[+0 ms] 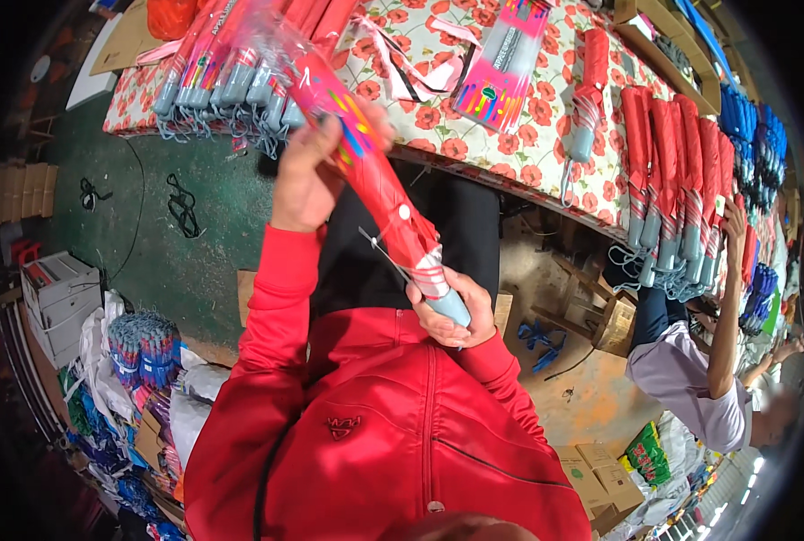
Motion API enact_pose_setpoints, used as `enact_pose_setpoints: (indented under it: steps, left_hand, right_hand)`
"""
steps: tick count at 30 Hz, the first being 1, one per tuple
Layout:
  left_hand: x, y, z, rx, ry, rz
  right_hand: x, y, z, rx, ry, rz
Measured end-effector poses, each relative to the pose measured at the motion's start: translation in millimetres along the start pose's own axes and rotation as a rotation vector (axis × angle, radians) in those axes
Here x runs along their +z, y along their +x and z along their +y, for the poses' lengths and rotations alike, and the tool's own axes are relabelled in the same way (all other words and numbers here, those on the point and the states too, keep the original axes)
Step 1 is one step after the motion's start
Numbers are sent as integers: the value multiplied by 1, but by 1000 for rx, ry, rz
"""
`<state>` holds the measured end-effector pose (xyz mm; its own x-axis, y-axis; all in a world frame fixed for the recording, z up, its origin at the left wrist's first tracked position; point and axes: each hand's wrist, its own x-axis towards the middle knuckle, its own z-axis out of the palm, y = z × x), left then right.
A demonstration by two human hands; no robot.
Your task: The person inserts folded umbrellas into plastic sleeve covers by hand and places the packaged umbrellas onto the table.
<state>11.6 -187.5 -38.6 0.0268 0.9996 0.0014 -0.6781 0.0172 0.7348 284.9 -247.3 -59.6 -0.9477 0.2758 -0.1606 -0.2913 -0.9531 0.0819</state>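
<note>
A folded red umbrella [391,209] with a grey handle slants across in front of my body. My right hand [470,316] is closed around its grey handle and the white-striped cloth beside it. Farther up, my left hand [310,176] grips the umbrella through a clear plastic sleeve [325,86] printed in bright colours. The sleeve covers the far end of the umbrella. A white tie or cord [375,242] hangs off the umbrella's side near the middle. Part of my left fingers is hidden behind the sleeve.
Sleeved umbrellas [231,77] lie piled at the table's left. Flat printed sleeves [501,72] and a single red umbrella [587,99] rest on the flowered tablecloth [429,122]. More red umbrellas [677,171] lie at the right, beside a co-worker [690,365]. A wooden stool [600,311] stands below.
</note>
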Motion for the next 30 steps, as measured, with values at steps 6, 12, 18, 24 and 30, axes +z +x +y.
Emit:
enact_pose_setpoints:
  steps: [6, 12, 18, 24, 30]
  left_hand:
    - [11, 7, 2, 175, -202, 349]
    - [-21, 3, -26, 111, -149, 424]
    - [-8, 0, -37, 84, 34, 526]
    - [3, 1, -52, 19, 117, 561]
    - [15, -1, -63, -42, 120, 577]
  right_hand:
    - [-17, -14, 3, 29, -175, 90]
    - [-36, -8, -6, -366, -1152, 569]
    - [20, 1, -22, -591, -1806, 401]
    - [9, 28, -2, -697, -2225, 199]
    - [-4, 30, 9, -777, -2053, 565]
